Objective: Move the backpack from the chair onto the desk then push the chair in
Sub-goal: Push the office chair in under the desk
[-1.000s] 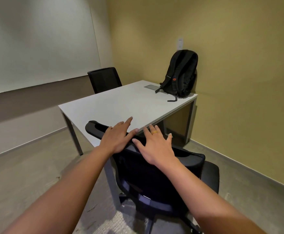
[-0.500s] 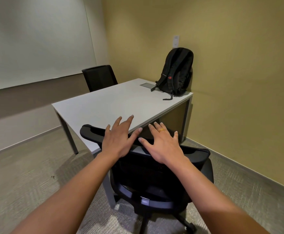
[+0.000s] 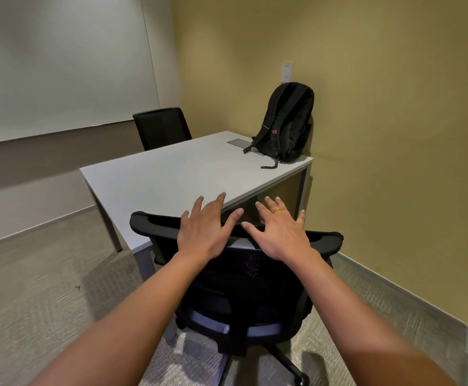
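A black backpack (image 3: 287, 122) stands upright on the far right corner of the white desk (image 3: 171, 174), leaning against the yellow wall. A black mesh office chair (image 3: 244, 280) sits at the desk's near edge, its seat under the desktop. My left hand (image 3: 206, 228) and my right hand (image 3: 278, 231) hover at the top of the chair's backrest, fingers spread, palms down. Neither hand holds anything. A gold ring is on my right hand.
A second black chair (image 3: 161, 128) stands behind the desk's far side. A whiteboard (image 3: 60, 59) covers the left wall. A grey cable hatch (image 3: 239, 142) is set in the desktop by the backpack. Carpet floor lies left and right of the chair.
My fingers have lifted and spread off the backrest top. The chair sits closer under the desk. The view has drawn back a little.
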### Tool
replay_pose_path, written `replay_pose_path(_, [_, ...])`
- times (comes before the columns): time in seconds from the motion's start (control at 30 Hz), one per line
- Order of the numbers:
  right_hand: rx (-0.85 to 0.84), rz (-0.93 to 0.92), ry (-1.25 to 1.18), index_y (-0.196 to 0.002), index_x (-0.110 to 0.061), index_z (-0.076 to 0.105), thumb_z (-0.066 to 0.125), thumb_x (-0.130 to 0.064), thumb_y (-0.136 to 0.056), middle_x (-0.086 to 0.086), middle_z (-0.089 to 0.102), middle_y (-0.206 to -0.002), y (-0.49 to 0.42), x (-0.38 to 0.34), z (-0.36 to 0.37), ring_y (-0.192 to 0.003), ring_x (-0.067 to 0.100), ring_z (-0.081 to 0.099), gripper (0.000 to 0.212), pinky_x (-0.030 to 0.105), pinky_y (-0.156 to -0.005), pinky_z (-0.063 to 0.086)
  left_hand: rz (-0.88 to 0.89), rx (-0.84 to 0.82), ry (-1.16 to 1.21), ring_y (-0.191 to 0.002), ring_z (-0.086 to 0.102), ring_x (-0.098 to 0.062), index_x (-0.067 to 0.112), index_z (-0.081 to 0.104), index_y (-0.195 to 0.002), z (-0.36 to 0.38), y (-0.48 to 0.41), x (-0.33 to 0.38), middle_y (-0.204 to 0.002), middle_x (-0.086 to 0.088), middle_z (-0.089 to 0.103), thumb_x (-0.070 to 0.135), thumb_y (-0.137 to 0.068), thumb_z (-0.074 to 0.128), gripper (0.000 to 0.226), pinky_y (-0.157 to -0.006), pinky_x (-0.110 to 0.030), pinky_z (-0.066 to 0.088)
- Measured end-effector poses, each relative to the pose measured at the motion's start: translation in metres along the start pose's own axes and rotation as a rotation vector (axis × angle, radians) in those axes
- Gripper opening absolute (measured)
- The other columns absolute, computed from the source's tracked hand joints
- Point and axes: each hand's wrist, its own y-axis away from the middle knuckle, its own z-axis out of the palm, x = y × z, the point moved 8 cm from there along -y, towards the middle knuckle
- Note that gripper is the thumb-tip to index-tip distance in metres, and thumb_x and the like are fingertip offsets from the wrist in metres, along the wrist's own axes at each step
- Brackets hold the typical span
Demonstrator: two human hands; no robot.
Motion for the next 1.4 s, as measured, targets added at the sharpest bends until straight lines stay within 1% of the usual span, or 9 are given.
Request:
replay_pose_path(0.07, [0.016,0.010,0.015,-0.141,-0.024,0.027,0.029,-0.062,-0.088,0.000,0.018,-0.154,-0.004,0.014,-0.003,-0.142,0.016,0.001,0.066,0.063,-0.107,0.000,-0.004,0.006,-0.002,-0.141,0.017,-0.024,0.026,0.022,-0.142,0.007,-0.005,0.011,-0.143,-0.005,0.044,0.074,-0.075,0.004,0.084,-0.109,-0.051,0.022])
replay_pose_path(0.2, [0.060,-0.014,0.009,-0.140,-0.023,0.030,0.030,-0.058,-0.089,0.001,0.020,-0.154,-0.018,0.035,-0.009,-0.142,0.017,0.001,0.062,0.062,-0.107,0.000,-0.049,-0.001,-0.018,-0.142,0.014,-0.025,0.025,0.021,-0.142,0.021,-0.017,0.025,-0.145,-0.005,0.041,0.072,-0.079,0.009,0.079,-0.111,-0.052,0.017])
replay_pose_path(0.47, [0.024,-0.074,0.003,-0.140,-0.023,0.029,0.032,-0.059,-0.088,0.001,0.023,-0.153,-0.066,0.081,-0.008,-0.141,0.015,0.003,0.063,0.062,-0.107,-0.001,-0.118,-0.022,-0.034,-0.142,0.010,-0.026,0.023,0.019,-0.143,0.050,-0.058,0.049,-0.148,-0.005,0.036,0.073,-0.079,0.011,0.082,-0.110,-0.056,0.017])
replay_pose_path(0.77, [-0.086,-0.137,0.044,-0.143,-0.026,0.019,0.026,-0.067,-0.085,0.000,0.013,-0.155,-0.132,0.126,0.008,-0.141,0.017,-0.005,0.072,0.064,-0.105,-0.006,-0.196,-0.020,-0.049,-0.142,0.010,-0.026,0.022,0.020,-0.143,0.082,-0.117,0.068,-0.149,-0.005,0.034,0.082,-0.064,0.002,0.101,-0.109,-0.058,0.018])
replay_pose_path(0.87, [-0.105,-0.153,0.037,-0.144,-0.026,0.017,0.025,-0.070,-0.083,0.000,0.011,-0.156,-0.158,0.140,0.014,-0.141,0.017,-0.007,0.075,0.065,-0.105,-0.006,-0.219,-0.021,-0.056,-0.143,0.009,-0.026,0.022,0.021,-0.143,0.093,-0.141,0.072,-0.149,-0.005,0.034,0.082,-0.065,0.004,0.100,-0.109,-0.057,0.016])
replay_pose_path(1.0, [-0.098,-0.184,0.038,-0.144,-0.027,0.016,0.023,-0.073,-0.081,-0.001,0.009,-0.156,-0.195,0.155,0.020,-0.141,0.018,-0.008,0.078,0.065,-0.105,-0.006,-0.237,-0.015,-0.074,-0.143,0.009,-0.026,0.023,0.022,-0.142,0.108,-0.174,0.075,-0.149,-0.005,0.033,0.080,-0.071,0.010,0.092,-0.110,-0.058,0.015])
replay_pose_path(1.23, [-0.106,-0.257,0.026,-0.144,-0.030,0.016,0.022,-0.074,-0.081,-0.004,0.009,-0.156,-0.265,0.183,0.034,-0.141,0.016,-0.008,0.078,0.065,-0.105,-0.005,-0.285,0.001,-0.070,-0.143,0.003,-0.025,0.021,0.021,-0.143,0.134,-0.236,0.079,-0.151,-0.004,0.030,0.077,-0.075,0.012,0.089,-0.112,-0.058,0.006])
replay_pose_path(1.33, [-0.109,-0.287,0.004,-0.144,-0.031,0.017,0.023,-0.073,-0.081,-0.004,0.011,-0.155,-0.296,0.197,0.037,-0.141,0.015,-0.006,0.076,0.064,-0.106,-0.004,-0.272,-0.053,-0.084,-0.143,-0.004,-0.024,0.021,0.016,-0.144,0.149,-0.266,0.085,-0.155,-0.005,0.020,0.075,-0.077,0.011,0.087,-0.111,-0.060,0.001])
replay_pose_path(1.4, [-0.121,-0.314,-0.015,-0.143,-0.031,0.018,0.025,-0.072,-0.082,-0.005,0.012,-0.155,-0.316,0.208,0.039,-0.141,0.014,-0.005,0.074,0.064,-0.106,-0.003,-0.235,-0.072,-0.113,-0.143,-0.009,-0.022,0.022,0.013,-0.144,0.155,-0.283,0.088,-0.156,-0.004,0.013,0.076,-0.074,0.006,0.089,-0.110,-0.060,-0.004])
